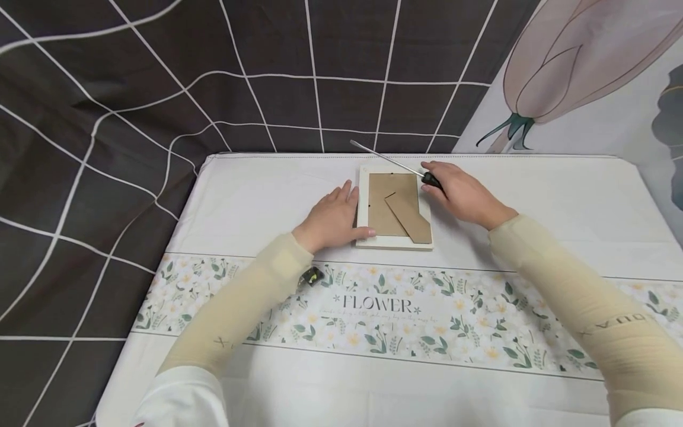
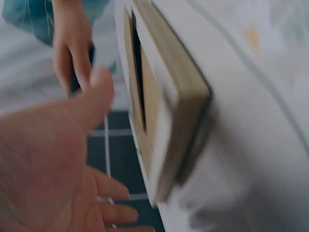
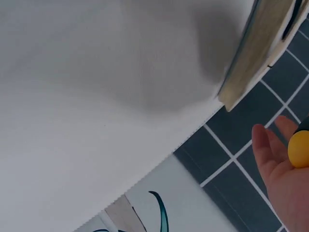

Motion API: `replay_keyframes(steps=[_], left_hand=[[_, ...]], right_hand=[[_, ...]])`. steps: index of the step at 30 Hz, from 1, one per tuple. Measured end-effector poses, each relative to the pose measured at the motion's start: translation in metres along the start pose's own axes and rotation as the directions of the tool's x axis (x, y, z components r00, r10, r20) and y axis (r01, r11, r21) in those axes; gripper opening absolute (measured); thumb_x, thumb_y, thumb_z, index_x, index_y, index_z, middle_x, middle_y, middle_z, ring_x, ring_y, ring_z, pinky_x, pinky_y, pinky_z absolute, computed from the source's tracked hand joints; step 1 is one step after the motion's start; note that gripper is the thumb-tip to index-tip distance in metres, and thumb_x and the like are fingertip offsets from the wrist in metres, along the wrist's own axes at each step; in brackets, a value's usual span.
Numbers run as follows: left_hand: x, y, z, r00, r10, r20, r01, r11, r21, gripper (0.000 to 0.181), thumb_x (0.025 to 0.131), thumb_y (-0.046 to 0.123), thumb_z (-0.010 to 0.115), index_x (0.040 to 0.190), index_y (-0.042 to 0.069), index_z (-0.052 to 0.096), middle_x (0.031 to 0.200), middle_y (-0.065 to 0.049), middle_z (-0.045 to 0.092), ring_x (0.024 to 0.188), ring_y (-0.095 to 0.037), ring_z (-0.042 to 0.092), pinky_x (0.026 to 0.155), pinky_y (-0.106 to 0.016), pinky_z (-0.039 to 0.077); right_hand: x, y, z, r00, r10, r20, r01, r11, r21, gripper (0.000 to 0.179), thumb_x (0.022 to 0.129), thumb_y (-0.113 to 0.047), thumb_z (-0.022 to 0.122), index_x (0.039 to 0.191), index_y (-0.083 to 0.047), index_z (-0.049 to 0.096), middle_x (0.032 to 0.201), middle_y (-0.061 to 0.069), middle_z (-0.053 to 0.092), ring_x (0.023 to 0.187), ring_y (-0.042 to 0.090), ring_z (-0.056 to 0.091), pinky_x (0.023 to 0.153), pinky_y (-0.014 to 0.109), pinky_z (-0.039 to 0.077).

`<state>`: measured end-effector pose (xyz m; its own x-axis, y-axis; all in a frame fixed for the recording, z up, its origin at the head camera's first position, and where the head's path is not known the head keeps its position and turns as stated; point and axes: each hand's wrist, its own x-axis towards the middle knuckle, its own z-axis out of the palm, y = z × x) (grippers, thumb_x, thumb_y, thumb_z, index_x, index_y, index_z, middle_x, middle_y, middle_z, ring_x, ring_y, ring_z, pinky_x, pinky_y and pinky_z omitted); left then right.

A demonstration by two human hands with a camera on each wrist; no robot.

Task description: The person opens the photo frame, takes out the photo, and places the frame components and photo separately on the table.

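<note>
A picture frame (image 1: 395, 242) lies face down on the table, its brown backing board (image 1: 377, 219) and slanted stand leg (image 1: 411, 222) facing up. Beside its left edge is my left hand (image 1: 332, 218), fingers straight, thumb reaching over the lower left corner. In the left wrist view that thumb looks extended near the frame (image 2: 186, 72); whether it touches cannot be told. My right hand (image 1: 466, 193) grips a screwdriver (image 1: 388, 159) by its black handle, the metal shaft pointing left across the frame's top edge. The yellow handle end (image 3: 299, 149) shows in the right wrist view.
A white tablecloth (image 1: 267, 201) with a floral band covers the table. A small dark object with a yellow-green mark (image 1: 312, 276) lies by my left forearm. A dark gridded curtain (image 1: 352, 107) hangs behind the far edge, with a flower-printed cloth (image 1: 576, 71) at right.
</note>
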<state>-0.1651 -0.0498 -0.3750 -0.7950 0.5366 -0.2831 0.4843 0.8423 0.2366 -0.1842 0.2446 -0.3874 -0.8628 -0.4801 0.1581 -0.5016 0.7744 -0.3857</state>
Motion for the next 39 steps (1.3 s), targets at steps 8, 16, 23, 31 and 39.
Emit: replay_keyframes(steps=[8,16,23,31,39], left_hand=[[-0.019,0.026,0.010,0.998,-0.044,-0.048,0.045,0.998,0.032,0.099,0.086,0.055,0.073,0.150,-0.011,0.036,0.155,-0.025,0.039,0.138,-0.034,0.046,0.109,-0.042,0.045],[-0.029,0.040,0.022,0.980,-0.015,-0.198,0.026,0.998,0.050,0.024,0.080,0.026,0.086,0.087,0.004,0.078,0.082,-0.008,0.075,0.061,-0.015,0.065,0.053,-0.029,0.056],[-0.029,0.043,0.033,0.953,0.023,-0.301,0.014,0.993,0.121,0.014,0.086,0.019,0.081,0.085,0.005,0.079,0.080,-0.011,0.075,0.063,-0.019,0.069,0.053,-0.032,0.057],[-0.027,0.044,0.035,0.944,0.012,-0.329,0.047,0.984,0.170,0.014,0.087,0.021,0.081,0.082,0.008,0.079,0.079,-0.010,0.075,0.064,-0.022,0.070,0.052,-0.035,0.058],[-0.026,0.044,0.035,0.937,0.022,-0.349,0.051,0.979,0.198,0.012,0.089,0.015,0.077,0.079,0.008,0.078,0.074,-0.008,0.074,0.060,-0.017,0.068,0.048,-0.034,0.056]], right_hand=[[0.023,0.007,0.008,0.997,0.014,0.080,-0.014,1.000,0.002,0.050,0.105,-0.020,0.054,0.144,0.011,0.044,0.143,0.033,0.048,0.135,0.046,0.043,0.115,0.054,0.031],[0.033,0.013,0.021,0.993,0.045,0.110,-0.045,0.999,-0.001,0.050,0.105,-0.019,0.053,0.143,0.013,0.043,0.142,0.036,0.047,0.136,0.047,0.042,0.116,0.054,0.030],[0.032,0.014,0.026,0.987,0.074,0.142,-0.070,0.997,-0.035,0.053,0.105,-0.022,0.052,0.146,0.011,0.040,0.146,0.035,0.043,0.139,0.047,0.039,0.116,0.055,0.030],[0.033,0.012,0.026,0.988,0.065,0.141,-0.056,0.996,-0.066,0.055,0.105,-0.020,0.053,0.146,0.014,0.038,0.146,0.037,0.041,0.140,0.048,0.038,0.116,0.055,0.029],[0.032,0.013,0.030,0.990,0.054,0.128,-0.043,0.995,-0.087,0.056,0.105,-0.021,0.052,0.145,0.015,0.038,0.145,0.039,0.041,0.138,0.049,0.039,0.114,0.057,0.032]])
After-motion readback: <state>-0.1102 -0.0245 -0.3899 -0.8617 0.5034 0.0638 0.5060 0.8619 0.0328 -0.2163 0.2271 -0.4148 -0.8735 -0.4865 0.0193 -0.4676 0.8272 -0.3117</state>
